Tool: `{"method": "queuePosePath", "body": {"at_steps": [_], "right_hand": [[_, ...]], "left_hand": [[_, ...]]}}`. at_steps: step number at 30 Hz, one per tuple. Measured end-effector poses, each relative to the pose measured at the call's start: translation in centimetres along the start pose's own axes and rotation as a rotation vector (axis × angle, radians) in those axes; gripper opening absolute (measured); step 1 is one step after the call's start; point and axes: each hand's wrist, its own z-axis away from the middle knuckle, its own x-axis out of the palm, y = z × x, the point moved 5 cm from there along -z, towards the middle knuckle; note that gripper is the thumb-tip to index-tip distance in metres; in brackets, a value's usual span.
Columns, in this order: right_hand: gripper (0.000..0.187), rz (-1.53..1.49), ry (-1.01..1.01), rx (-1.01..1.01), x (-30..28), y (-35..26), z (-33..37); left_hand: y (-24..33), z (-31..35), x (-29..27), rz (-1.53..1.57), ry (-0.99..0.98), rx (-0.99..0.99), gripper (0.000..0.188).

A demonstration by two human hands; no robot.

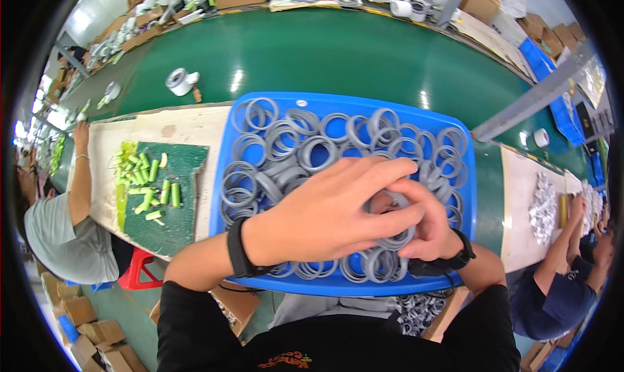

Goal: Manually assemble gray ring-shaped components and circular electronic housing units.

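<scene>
While fingers (396, 224) hold ring (394, 243), tray rim (364, 100) around

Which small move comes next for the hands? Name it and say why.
I'd lift the left hand slightly to expose the ring: its fingers cover much of it, while the right hand appears to hold its edge, so it should probably stay put.

Grey ring (393, 244) | round, partly covered, held over blue tray (364, 100) | loose grey rings (289, 172) | tilted or flat, overlapping, inside tray
</scene>
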Motion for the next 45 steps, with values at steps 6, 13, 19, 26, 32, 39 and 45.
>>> {"method": "queuePosePath", "body": {"at_steps": [6, 13, 19, 26, 32, 39, 45], "right_hand": [[0.085, -0.112, 0.084, 0.173, 0.0, 0.8, -0.3], [0.077, -0.064, 0.072, 0.304, 0.2, 1.0, -0.6], [0.074, 0.018, 0.04, 0.34, -0.5, 1.6, -0.7], [0.062, 0.146, 0.051, 0.349, -0.9, 2.9, -0.1], [0.061, 0.124, 0.088, 0.402, -0.8, 2.1, 0.2], [0.071, 0.126, 0.062, 0.377, -0.3, 1.9, -0.8], [0.072, 0.135, 0.095, 0.394, -0.2, 2.0, -0.7]], "left_hand": [[-1.0, 0.6, 0.5, 0.021, -0.058, -0.095, 0.067], [-1.4, 1.0, 1.0, 0.006, -0.152, -0.151, 0.072], [-2.5, 1.3, 1.6, 0.074, -0.183, -0.198, 0.073], [-2.1, 1.7, 1.4, 0.066, -0.193, -0.223, 0.077], [-2.2, 1.9, 2.4, 0.042, -0.236, -0.223, 0.078], [-2.6, 2.1, 2.2, 0.101, -0.276, -0.253, 0.08], [-2.6, 2.0, 1.9, 0.115, -0.256, -0.25, 0.078]]}}
